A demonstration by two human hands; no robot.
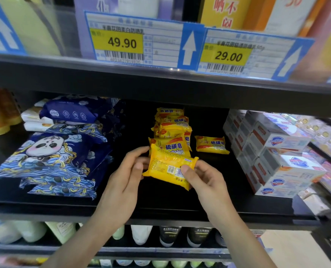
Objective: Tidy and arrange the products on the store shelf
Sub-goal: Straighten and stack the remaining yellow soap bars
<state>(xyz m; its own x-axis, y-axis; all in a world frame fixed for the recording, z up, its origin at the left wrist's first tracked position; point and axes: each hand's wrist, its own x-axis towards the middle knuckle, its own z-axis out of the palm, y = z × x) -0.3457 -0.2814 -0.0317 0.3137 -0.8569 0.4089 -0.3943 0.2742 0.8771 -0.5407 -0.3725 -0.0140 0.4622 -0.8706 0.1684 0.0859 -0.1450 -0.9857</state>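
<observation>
At the centre of the frame I hold one yellow sulfur soap packet (169,169) in both hands, barcode side up, just above the black shelf (160,202). My left hand (126,178) curls round its left end, and my right hand (203,180) pinches its right end, thumb on the barcode. Right behind it another sulfur soap packet (167,147) stands label forward, touching the one I hold, in front of a rough pile of the same soaps (172,122); I can count about five in that pile, though the overlap makes it uncertain. One single soap packet (211,145) lies alone just to the right of the pile. At the left sit three front panda wet-wipe packs (50,155), with more dark blue ones behind. At the right are stacked white boxed soaps (276,151), too many and too blurred to count. Two price tags, 49.90 (122,43) and 29.00 (228,56), hang on the shelf edge above.
</observation>
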